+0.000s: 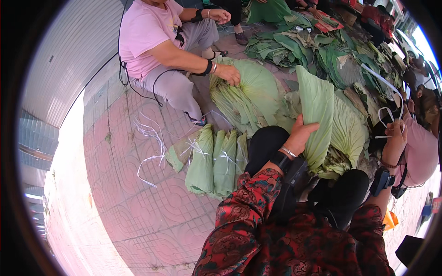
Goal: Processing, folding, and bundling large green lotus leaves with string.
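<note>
My left hand (pixel 301 134) grips a folded pale-green lotus leaf (pixel 316 114), held upright over my knees with its wide end up. Off to the right, my right hand (pixel 395 132) is closed on a white plastic tie strip (pixel 400 93), which loops around the fingers and trails up and away. Below the folded leaf, a spread lotus leaf (pixel 348 127) with radiating veins lies on other leaves beside my knee. Left of my knee stand several rolled leaf bundles (pixel 200 162), bound with white strips.
A person (pixel 148 45) in a pink shirt sits ahead on the left, one hand on a leaf pile (pixel 259 82). Loose white strips (pixel 152 138) lie on the pink paving (pixel 145 203). Dark-green leaf heaps (pixel 283 48) spread farther back. Another person (pixel 419 148) sits close on the right.
</note>
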The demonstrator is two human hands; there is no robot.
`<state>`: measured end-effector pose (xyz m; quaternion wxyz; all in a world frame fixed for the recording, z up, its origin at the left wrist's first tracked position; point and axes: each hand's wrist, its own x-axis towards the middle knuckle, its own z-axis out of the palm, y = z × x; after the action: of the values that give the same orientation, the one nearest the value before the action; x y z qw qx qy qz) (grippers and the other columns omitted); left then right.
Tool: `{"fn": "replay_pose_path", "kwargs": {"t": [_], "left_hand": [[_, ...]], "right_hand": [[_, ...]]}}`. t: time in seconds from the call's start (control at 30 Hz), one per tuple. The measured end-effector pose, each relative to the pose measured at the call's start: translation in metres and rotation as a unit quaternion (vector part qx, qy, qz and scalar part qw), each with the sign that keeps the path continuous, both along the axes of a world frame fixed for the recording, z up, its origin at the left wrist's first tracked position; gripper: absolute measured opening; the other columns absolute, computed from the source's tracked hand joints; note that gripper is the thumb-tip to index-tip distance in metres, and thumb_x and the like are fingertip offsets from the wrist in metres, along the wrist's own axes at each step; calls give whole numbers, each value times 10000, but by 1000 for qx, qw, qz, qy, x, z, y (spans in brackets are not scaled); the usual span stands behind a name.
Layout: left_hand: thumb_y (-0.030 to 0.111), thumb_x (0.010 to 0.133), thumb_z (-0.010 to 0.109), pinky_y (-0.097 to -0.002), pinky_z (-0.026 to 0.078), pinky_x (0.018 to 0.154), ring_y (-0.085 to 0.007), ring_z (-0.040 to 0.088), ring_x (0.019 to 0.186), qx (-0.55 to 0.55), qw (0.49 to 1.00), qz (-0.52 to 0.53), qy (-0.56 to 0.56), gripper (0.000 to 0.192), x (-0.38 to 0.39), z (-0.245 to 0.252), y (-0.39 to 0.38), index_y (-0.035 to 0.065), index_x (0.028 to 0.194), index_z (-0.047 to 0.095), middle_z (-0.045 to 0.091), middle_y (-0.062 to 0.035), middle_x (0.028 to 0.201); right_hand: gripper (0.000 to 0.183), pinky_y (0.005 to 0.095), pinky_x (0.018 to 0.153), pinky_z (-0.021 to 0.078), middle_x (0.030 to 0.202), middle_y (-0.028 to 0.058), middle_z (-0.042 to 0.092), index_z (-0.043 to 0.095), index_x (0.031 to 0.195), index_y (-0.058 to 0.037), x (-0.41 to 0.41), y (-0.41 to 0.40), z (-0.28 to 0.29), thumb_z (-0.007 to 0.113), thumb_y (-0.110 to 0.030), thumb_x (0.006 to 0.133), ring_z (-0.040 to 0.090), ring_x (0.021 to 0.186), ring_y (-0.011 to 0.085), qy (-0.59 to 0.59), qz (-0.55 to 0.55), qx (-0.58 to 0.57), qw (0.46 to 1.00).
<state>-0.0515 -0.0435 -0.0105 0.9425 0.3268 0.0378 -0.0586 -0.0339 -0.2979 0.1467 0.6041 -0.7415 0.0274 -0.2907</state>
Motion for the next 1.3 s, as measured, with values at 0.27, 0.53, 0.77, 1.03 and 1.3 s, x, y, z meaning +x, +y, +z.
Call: {"fn": "replay_pose_path", "kwargs": {"t": [0.27,0.53,0.77,1.03,1.3], "left_hand": [[-19,775,579,-336,465,857,-193,565,996,-17,999,-23,25,503,-1,9,-7,18,1243,399,576,-90,1110],[164,737,658,-324,389,917,-197,498,1060,61,997,51,-25,609,15,-16,-28,53,1273,392,536,-63,1142],[275,731,672,-340,374,937,-218,487,1085,253,960,103,54,675,27,-64,-52,87,1307,373,523,-53,1171],[183,679,656,-319,349,963,-253,470,1130,141,990,6,17,729,27,-26,-37,17,1322,356,524,-133,1206],[167,728,630,-326,356,965,-221,470,1134,389,913,-11,124,675,35,-51,-26,27,1324,347,509,-123,1228]], "right_hand": [[103,277,660,451,819,69,591,535,940,-22,-5,144,24,508,-111,894,581,741,147,61,325,203,922],[111,273,576,502,808,64,579,522,940,-19,-26,264,-20,510,-115,885,622,719,168,253,431,234,834],[111,242,541,471,768,33,574,551,910,-29,-47,320,-45,560,-123,851,601,676,121,346,496,30,796],[269,227,709,456,943,64,566,541,1034,10,-44,390,-56,590,-180,850,575,904,119,314,617,9,721],[401,301,966,346,1184,67,498,450,1242,-6,-58,385,-39,546,-185,896,444,1143,160,260,594,81,757]]}}
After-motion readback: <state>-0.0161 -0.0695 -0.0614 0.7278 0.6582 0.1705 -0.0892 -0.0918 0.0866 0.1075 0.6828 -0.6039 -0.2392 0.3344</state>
